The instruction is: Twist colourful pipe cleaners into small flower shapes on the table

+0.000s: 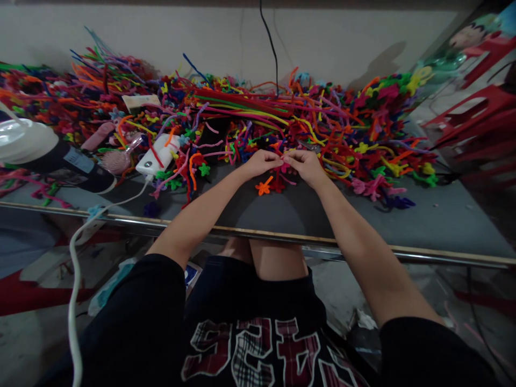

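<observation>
Both my hands meet over the middle of the table, fingertips pinched together on a small pink pipe cleaner piece [285,164]. My left hand [262,163] grips it from the left, thumb and index finger closed. From the other side my right hand [306,164] pinches the same piece. Its exact shape is partly hidden by the fingers. Just below them lie an orange pipe cleaner flower [264,187] and a dark red one [277,185]. Long straight pipe cleaners [245,105] in red, green and yellow lie in a bundle behind my hands.
Heaps of coloured pipe cleaners [379,107] line the table's back along the wall. To the left stand a dark cup with a white lid [76,161], a pink hairbrush [121,156] and a white power strip [155,157] with its cable. Red plastic chairs [479,115] are at right.
</observation>
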Tool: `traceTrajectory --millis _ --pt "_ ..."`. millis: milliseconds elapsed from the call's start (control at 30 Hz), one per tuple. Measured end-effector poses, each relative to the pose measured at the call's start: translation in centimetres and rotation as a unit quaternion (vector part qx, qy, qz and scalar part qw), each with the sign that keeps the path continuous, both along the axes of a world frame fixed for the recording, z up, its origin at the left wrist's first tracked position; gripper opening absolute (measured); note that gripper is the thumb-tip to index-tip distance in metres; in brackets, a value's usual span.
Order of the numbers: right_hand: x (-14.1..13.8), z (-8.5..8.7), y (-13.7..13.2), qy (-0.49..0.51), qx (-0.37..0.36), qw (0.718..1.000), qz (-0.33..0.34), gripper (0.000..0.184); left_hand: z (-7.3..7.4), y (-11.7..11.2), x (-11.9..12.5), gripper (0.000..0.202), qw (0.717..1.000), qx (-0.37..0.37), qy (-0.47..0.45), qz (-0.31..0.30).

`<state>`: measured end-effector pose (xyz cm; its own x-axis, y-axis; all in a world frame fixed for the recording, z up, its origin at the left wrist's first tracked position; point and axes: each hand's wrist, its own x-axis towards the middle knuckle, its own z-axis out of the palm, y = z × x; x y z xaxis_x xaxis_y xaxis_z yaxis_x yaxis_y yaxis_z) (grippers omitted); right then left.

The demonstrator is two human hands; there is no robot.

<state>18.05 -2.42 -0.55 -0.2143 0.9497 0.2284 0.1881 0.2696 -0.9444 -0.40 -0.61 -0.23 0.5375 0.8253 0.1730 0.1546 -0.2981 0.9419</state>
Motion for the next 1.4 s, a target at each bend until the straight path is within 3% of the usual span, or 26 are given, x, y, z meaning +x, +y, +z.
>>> traceTrajectory --millis 567,767,1100,1400 --pt "0.05 0.25 -0.13 -0.019 -0.007 1.0 0.007 0.032 0.04 0.08 0.01 0.028 1.0 0.004 0.01 -0.022" --pt "-0.27 -0.02 -0.04 0.026 -0.016 0.999 -0.033 0.044 0.08 0.02 0.15 0.031 1.0 -0.006 0.003 0.014" --pt "-0.18 0.19 -0.14 0.047 -0.029 0.998 0.0 0.05 0.5 -0.26 0.27 0.034 0.999 -0.024 -0.021 0.037" --pt "-0.03 0.23 -0.03 0.078 -0.066 0.995 0.015 0.037 0.43 -0.21 0.24 0.037 0.998 -0.031 -0.027 0.038"
